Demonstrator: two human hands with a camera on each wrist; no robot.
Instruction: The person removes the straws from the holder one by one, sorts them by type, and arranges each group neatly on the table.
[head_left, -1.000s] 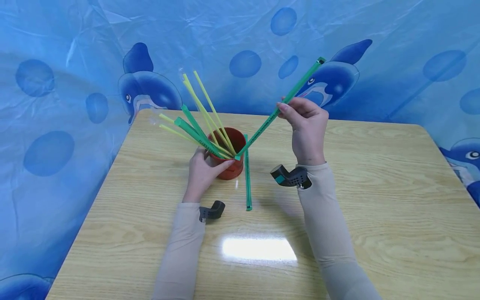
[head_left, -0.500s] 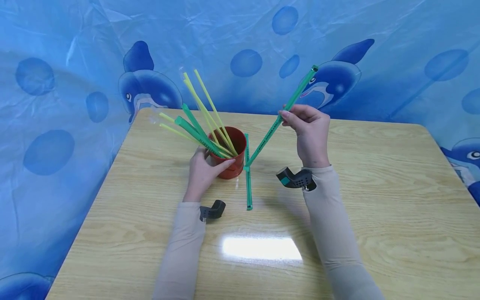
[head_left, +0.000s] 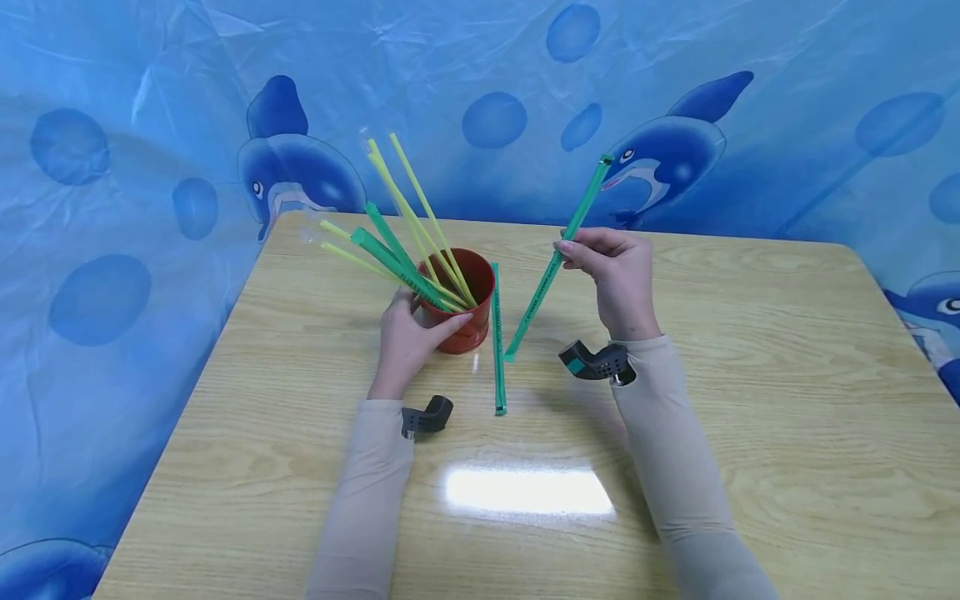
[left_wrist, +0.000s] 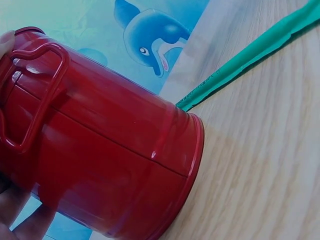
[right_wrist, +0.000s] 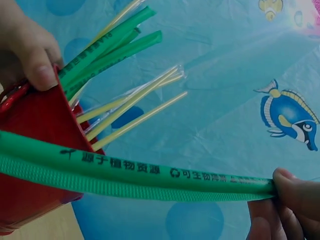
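My left hand (head_left: 401, 346) holds the small red metal bucket (head_left: 467, 336), its thumb along the rim. In the left wrist view, the bucket's wire handle (left_wrist: 62, 75) shows close by my fingers. Yellow straws (head_left: 424, 204), some in clear wrap, and green-wrapped straws (head_left: 386, 257) lean out of the bucket to the left. To its right, my right hand (head_left: 624, 279) pinches a green-wrapped straw (head_left: 542, 287) near its middle, tilted with the low end toward the table. Printed characters run along this wrapper (right_wrist: 125, 167). Whether its low end touches the table cannot be told.
Another green-wrapped straw (head_left: 498, 350) lies on the wooden table (head_left: 787, 400), just right of the bucket. A blue sheet with dolphins (head_left: 480, 58) hangs behind the table's far edge. Wrist cameras (head_left: 596, 361) sit on both sleeves.
The right hand has lowered its green-wrapped straw; the low end went from the bucket's rim across the lying straw to its right side. The left hand and bucket stay put.
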